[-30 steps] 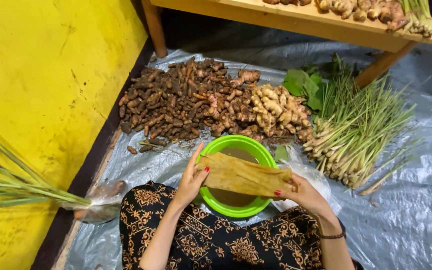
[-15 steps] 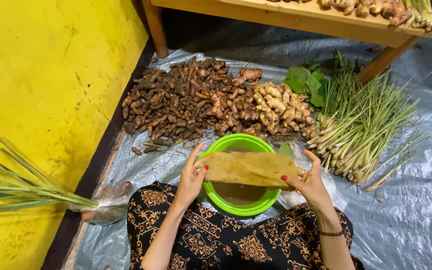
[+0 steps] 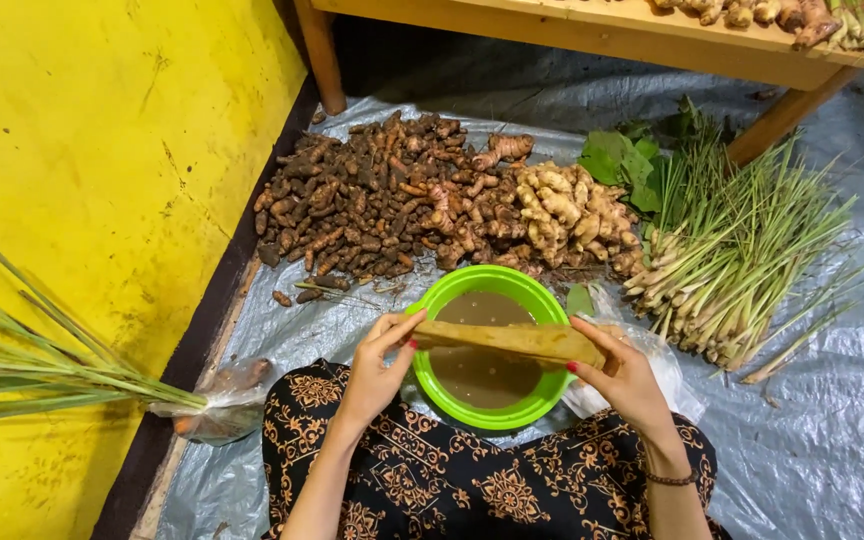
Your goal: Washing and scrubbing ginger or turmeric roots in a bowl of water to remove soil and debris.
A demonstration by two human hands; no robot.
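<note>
**Both hands closed on one tan strip, over bowl**

Held at either end: tan fibrous strip [image 3: 507, 340], left hand [image 3: 377, 362] and right hand [image 3: 624, 378] each pinching it between thumb and fingers, level above the green bowl [image 3: 542, 395]; grey plastic sheet [image 3: 832, 440] beneath all; dark root heap [image 3: 372, 200]; lemongrass bundle [image 3: 742, 260]; pale ginger pile [image 3: 572, 215] between the two; bowl holds brown liquid, rim near patterned lap; green leaves [image 3: 617, 160].

clear plastic bag [image 3: 220, 398] around grass stems at left; another clear bag [image 3: 667, 375] beside green bowl [image 3: 442, 295]
</note>
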